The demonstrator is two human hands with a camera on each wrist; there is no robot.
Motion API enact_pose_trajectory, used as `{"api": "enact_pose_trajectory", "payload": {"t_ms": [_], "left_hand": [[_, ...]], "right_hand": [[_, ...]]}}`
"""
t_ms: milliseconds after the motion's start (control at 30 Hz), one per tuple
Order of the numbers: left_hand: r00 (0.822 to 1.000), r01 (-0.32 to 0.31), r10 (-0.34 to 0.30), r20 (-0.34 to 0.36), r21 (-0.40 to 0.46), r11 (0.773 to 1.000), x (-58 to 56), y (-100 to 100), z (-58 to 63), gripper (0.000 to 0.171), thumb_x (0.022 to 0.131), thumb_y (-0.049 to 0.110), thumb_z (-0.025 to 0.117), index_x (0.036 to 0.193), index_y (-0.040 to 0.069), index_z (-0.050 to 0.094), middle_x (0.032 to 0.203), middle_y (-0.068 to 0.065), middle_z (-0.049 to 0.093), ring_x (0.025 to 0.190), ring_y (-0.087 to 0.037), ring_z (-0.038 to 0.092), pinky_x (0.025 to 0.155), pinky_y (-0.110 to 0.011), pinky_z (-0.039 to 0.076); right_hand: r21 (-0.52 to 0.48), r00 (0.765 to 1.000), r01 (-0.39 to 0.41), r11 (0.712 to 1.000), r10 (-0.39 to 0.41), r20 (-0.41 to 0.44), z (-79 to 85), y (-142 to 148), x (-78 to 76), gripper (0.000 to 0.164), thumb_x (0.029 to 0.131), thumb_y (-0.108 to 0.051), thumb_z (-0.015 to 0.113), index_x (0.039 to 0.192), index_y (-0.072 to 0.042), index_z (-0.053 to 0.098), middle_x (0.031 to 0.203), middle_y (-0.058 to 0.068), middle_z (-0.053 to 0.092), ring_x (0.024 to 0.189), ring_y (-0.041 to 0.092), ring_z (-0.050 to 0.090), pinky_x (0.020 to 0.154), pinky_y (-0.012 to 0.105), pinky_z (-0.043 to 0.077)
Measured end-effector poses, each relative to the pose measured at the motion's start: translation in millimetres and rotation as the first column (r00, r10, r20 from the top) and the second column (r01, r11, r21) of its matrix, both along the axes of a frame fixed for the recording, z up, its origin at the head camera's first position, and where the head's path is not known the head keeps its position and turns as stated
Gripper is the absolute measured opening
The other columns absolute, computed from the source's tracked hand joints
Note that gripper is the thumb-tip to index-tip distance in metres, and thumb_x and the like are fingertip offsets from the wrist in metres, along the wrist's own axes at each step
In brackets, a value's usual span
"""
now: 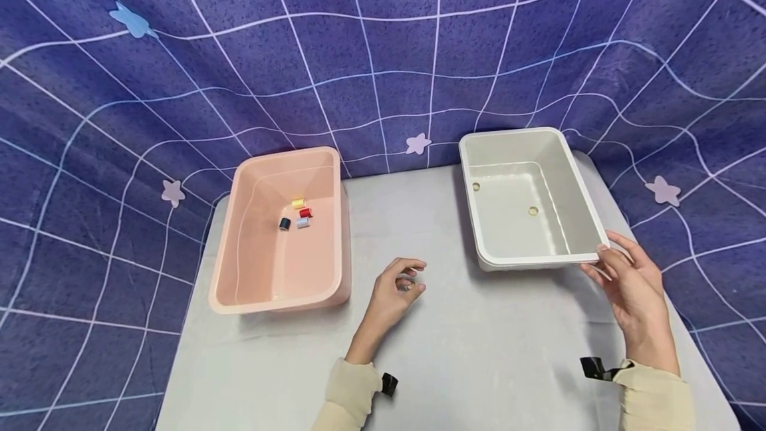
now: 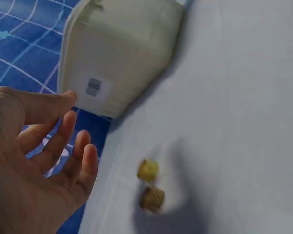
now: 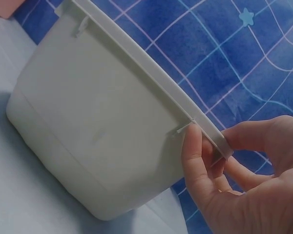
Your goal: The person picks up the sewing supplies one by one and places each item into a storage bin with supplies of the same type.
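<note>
In the head view my right hand (image 1: 634, 285) grips the rim of a pale grey-white plastic tub (image 1: 532, 261) at its near right corner. The right wrist view has the thumb on one side of that rim (image 3: 151, 80) and fingers on the other. My left hand (image 1: 391, 294) hangs above the table between the tubs, fingers loosely curved. In the left wrist view nothing is between its fingers. A small yellow piece (image 2: 148, 170) and a brown, striped-looking piece (image 2: 151, 199) show blurred against the tabletop beside that hand; in the head view the hand mostly hides them.
A pink tub (image 1: 344, 245) stands at the left. Inside are a yellow thread spool (image 1: 298, 203), a red one (image 1: 306, 213), a light blue one (image 1: 303, 223) and a black one (image 1: 284, 224). Two small yellowish rings (image 1: 533, 211) show in the pale tub. A blue curtain (image 1: 383, 52) hangs behind the table.
</note>
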State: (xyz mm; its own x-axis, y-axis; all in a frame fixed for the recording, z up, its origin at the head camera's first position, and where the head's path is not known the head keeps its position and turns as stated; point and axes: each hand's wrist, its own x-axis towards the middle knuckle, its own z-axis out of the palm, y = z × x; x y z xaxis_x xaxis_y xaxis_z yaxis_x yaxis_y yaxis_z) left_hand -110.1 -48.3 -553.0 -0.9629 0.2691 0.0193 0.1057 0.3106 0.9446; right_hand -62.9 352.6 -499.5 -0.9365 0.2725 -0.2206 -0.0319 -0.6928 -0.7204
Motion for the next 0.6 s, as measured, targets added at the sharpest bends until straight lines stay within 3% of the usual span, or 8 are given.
{"api": "enact_pose_trajectory", "payload": {"t_ms": [100,233,433,600], "left_hand": [[0.999,-0.025,0.023,-0.028,-0.06,0.998,4.2,-7,-7.5,0.047,0.084,-0.001,0.081,0.126,0.018,0.072,0.13,-0.003,0.066,0.121,-0.032,0.06,0.097,-0.053,0.056],[0.996,-0.078,0.069,-0.065,-0.154,0.985,9.4,-15,-18.7,0.053,0.08,-0.001,0.083,0.127,0.02,0.071,0.136,0.002,0.064,0.124,-0.028,0.056,0.099,-0.047,0.054],[0.985,-0.165,0.143,-0.096,-0.283,0.945,17.2,-19,-33.9,0.058,0.076,-0.001,0.086,0.128,0.02,0.071,0.136,0.002,0.063,0.127,-0.025,0.053,0.11,-0.047,0.046],[0.98,-0.193,0.162,-0.114,-0.354,0.915,21.4,-23,-40.6,0.059,0.075,0.0,0.087,0.129,0.016,0.071,0.134,-0.002,0.063,0.125,-0.028,0.054,0.111,-0.049,0.045]], "right_hand": [[0.002,1.0,0.0,1.0,0.0,0.0,0.4,0,-0.1,0.038,0.099,0.017,0.051,0.123,-0.007,0.068,0.099,0.01,0.075,0.077,0.023,0.075,0.071,0.036,0.066],[-0.003,1.0,0.001,1.0,-0.001,-0.005,0.2,-1,0.2,0.038,0.099,0.017,0.05,0.123,-0.006,0.068,0.098,0.01,0.075,0.076,0.023,0.075,0.071,0.036,0.066],[-0.012,1.0,-0.004,1.0,0.004,-0.008,-0.2,-1,0.5,0.038,0.099,0.017,0.05,0.123,-0.006,0.068,0.099,0.01,0.075,0.077,0.023,0.075,0.071,0.036,0.066],[-0.016,1.0,-0.001,1.0,0.001,-0.007,-0.3,-1,0.5,0.038,0.099,0.017,0.051,0.124,-0.006,0.068,0.101,0.01,0.075,0.078,0.024,0.075,0.071,0.036,0.066]]}}
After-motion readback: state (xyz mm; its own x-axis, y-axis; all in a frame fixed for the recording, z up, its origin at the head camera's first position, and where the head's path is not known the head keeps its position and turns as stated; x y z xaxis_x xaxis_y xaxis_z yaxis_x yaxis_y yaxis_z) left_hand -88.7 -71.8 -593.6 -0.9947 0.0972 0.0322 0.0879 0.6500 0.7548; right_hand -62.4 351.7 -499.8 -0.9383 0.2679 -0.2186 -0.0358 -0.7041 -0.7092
